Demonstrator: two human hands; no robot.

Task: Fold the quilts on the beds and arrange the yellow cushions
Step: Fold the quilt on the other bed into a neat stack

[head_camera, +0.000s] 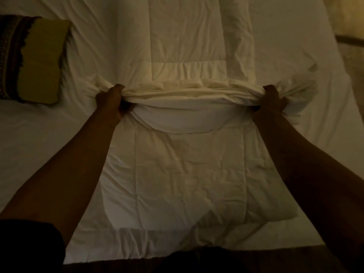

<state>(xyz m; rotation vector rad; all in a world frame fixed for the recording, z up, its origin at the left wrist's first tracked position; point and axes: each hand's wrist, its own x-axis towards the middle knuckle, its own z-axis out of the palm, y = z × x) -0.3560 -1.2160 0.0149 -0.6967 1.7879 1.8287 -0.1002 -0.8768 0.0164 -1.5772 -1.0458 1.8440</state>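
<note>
A white quilt [177, 174] lies as a long folded strip down the middle of the bed, running away from me. Across its middle a thick fold of it is bunched and lifted a little off the bed. My left hand [110, 101] grips the left end of that fold, and my right hand [272, 102] grips the right end. Both arms are stretched forward over the near half of the quilt. A yellow cushion [42, 62] with a dark patterned band on its left side lies flat on the bed at the far left, apart from the quilt.
The white bed sheet [295, 56] spreads wrinkled on both sides of the quilt. The bed's near edge [295, 248] runs along the bottom, with dark floor below it. Pale floor or carpet [350, 22] shows past the bed's top right corner. The room is dim.
</note>
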